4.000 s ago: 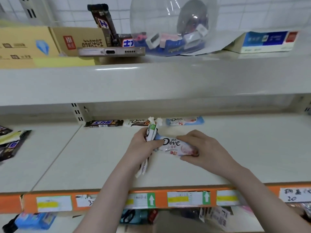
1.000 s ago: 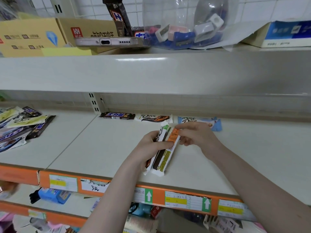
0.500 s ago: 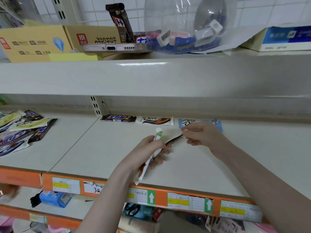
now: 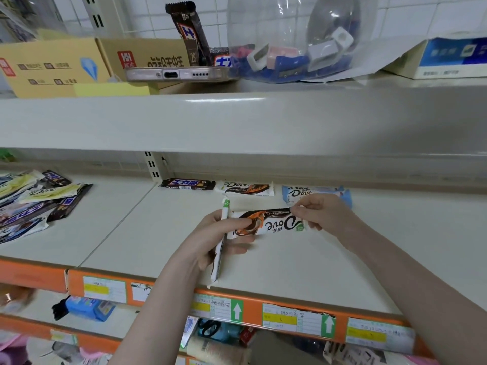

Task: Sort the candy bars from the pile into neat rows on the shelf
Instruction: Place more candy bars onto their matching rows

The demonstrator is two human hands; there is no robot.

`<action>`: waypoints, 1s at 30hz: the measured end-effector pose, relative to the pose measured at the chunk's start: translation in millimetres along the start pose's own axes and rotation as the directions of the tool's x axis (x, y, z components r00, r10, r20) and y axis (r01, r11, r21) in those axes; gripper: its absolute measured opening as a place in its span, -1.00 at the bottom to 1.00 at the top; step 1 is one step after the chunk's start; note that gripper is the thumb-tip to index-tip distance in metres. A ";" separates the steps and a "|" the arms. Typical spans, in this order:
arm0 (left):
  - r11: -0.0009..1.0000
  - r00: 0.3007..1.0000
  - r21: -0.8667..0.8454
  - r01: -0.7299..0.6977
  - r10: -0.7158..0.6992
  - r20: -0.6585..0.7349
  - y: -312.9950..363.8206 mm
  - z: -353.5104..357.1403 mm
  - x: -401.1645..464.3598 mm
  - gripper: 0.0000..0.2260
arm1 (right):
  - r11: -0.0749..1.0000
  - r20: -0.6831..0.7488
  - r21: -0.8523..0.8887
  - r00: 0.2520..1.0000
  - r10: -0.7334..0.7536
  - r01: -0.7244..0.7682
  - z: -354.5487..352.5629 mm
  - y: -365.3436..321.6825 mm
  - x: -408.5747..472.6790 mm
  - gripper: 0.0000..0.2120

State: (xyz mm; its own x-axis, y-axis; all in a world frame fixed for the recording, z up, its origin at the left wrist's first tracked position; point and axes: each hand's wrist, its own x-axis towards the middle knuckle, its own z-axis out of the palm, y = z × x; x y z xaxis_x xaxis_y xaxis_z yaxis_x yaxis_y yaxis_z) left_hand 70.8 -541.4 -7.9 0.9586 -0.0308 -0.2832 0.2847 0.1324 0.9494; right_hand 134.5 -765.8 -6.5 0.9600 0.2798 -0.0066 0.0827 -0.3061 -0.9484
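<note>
Brown-and-white Dove bar is held flat above the shelf, upside down to the viewer, probably to read its type and match the same-looking bar in the back row. The right hand pinches its right end; the left hand thumbs its left end while gripping another bar upright. The pile lies well left.

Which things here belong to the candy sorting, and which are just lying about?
Job:
Dove bar held by both hands
edge-on bars in left hand
right hand
back row
pile

Lying about:
phone
cardboard boxes
plastic globe
</note>
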 end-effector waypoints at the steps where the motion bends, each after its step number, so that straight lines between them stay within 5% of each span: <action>1: 1.000 0.999 -0.023 -0.003 0.002 -0.055 0.1 -0.2 1.1 -0.65 | 1.000 0.001 0.017 1.000 0.001 -0.001 1.3 1.1 0.6 -0.91; 9: 0.997 0.981 -0.062 -0.051 0.038 -0.192 1.2 -7.0 4.6 -0.83 | 0.974 0.155 0.225 0.988 -0.015 -0.020 6.0 -0.6 2.8 -0.83; 19: 0.994 0.980 -0.035 -0.099 0.092 -0.178 11.9 -32.5 13.2 -0.76 | 0.976 0.122 0.217 0.991 -0.049 0.022 22.9 -14.9 11.0 -0.83; 25: 0.998 0.997 0.053 -0.047 0.049 -0.054 17.7 -58.3 11.5 -0.80 | 0.942 -0.109 0.331 0.994 -0.018 0.053 47.7 -25.9 22.5 -0.84; 30: 0.970 0.995 0.231 -0.078 0.061 0.080 28.2 -71.5 14.6 -0.83 | 0.950 -0.028 0.305 0.997 -0.065 0.070 71.0 -42.8 32.5 -0.84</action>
State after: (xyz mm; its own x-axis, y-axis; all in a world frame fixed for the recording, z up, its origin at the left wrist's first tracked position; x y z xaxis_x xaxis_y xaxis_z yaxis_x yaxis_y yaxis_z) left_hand 92.2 -467.3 5.1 0.9718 -0.1020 -0.2128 0.2031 -0.0977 0.9743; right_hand 143.3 -679.1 11.4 0.9597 0.2736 0.0639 0.0646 0.0067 -0.9979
